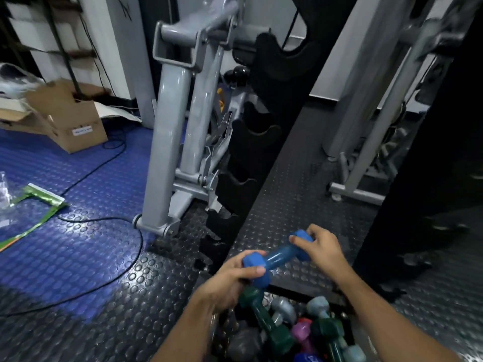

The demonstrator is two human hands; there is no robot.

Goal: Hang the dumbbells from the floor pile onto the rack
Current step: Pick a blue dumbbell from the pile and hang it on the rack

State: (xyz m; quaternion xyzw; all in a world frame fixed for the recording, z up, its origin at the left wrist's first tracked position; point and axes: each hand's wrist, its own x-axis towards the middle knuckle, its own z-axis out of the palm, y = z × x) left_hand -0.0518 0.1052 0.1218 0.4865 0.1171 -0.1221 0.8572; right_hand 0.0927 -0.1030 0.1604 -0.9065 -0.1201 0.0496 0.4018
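I hold a blue dumbbell [277, 255] level above the floor pile, one end in each hand. My left hand [230, 280] grips its near-left head. My right hand [322, 248] grips its far-right head. Below lies the pile [295, 333] of green, grey, pink and light-blue dumbbells. The black upright rack [251, 142] with scalloped cradles rises just beyond the dumbbell, leaning away; the cradles in view hold nothing.
A grey exercise machine frame [167, 142] stands left of the rack. A black cable [109, 218] runs over the blue studded mat. Cardboard boxes [70, 118] and green packaging [44, 199] lie far left. A mirror [392, 126] reflects the machine on the right.
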